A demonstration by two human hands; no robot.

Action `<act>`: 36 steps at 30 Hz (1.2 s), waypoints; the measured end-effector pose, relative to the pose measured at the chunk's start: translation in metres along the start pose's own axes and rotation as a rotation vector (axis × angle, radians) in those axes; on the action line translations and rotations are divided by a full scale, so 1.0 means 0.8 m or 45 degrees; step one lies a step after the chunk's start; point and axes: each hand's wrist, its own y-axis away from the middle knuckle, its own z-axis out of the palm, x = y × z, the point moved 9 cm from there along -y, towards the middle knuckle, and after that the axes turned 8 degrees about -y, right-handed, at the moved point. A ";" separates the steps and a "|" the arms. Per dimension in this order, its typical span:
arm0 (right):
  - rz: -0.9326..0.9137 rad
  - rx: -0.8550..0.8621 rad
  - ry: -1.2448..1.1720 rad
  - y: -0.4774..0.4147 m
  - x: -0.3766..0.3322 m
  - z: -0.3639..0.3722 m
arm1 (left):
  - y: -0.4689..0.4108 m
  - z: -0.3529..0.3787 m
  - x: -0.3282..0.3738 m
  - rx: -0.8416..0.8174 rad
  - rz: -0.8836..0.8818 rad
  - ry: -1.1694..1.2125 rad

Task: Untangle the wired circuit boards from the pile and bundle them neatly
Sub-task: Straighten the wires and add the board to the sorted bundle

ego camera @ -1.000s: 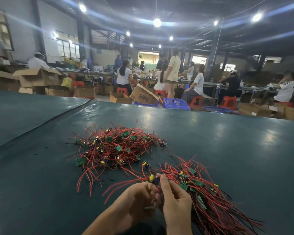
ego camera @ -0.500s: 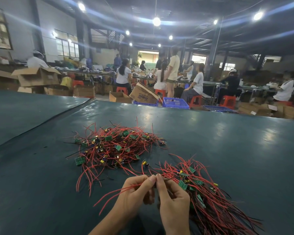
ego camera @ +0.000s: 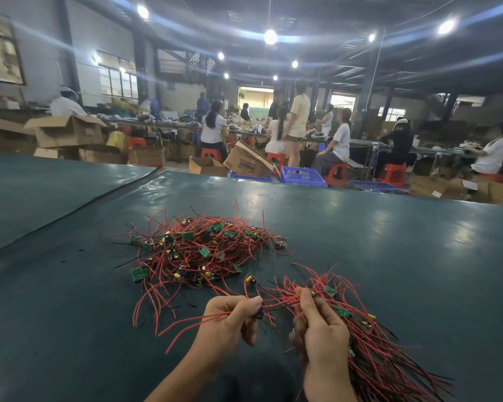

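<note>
Left hand (ego camera: 227, 320) and right hand (ego camera: 320, 329) each pinch red wires above the bench (ego camera: 70, 329), the tangled pile (ego camera: 204, 250) beyond.

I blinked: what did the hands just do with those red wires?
The left hand and right hand, fingertips touching before, drew apart; the left holds a wired board clear of the bundle the right grips. The loose pile behind stayed put.
</note>
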 end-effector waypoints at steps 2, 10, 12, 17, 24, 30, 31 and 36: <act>0.042 0.028 -0.065 -0.004 -0.001 -0.006 | -0.001 -0.001 -0.002 0.005 -0.013 0.004; -0.070 0.061 -0.055 0.000 -0.016 -0.015 | -0.002 0.000 -0.008 -0.047 -0.022 -0.006; -0.075 -0.060 0.020 0.007 -0.012 0.000 | -0.002 0.004 -0.009 -0.065 -0.027 0.021; -0.127 -0.446 0.309 0.036 0.014 0.051 | -0.002 0.010 -0.008 -0.100 -0.007 0.030; -0.220 -0.282 0.288 0.027 0.004 0.035 | 0.002 0.015 0.000 -0.098 0.017 -0.042; -0.164 0.009 0.084 0.000 -0.022 -0.008 | -0.002 0.010 0.003 -0.154 0.013 -0.025; -0.171 0.042 0.062 -0.003 -0.026 -0.014 | -0.002 0.011 0.003 -0.160 0.013 -0.026; -0.207 0.071 -0.009 -0.001 -0.032 -0.019 | 0.000 0.009 -0.003 -0.147 -0.023 -0.022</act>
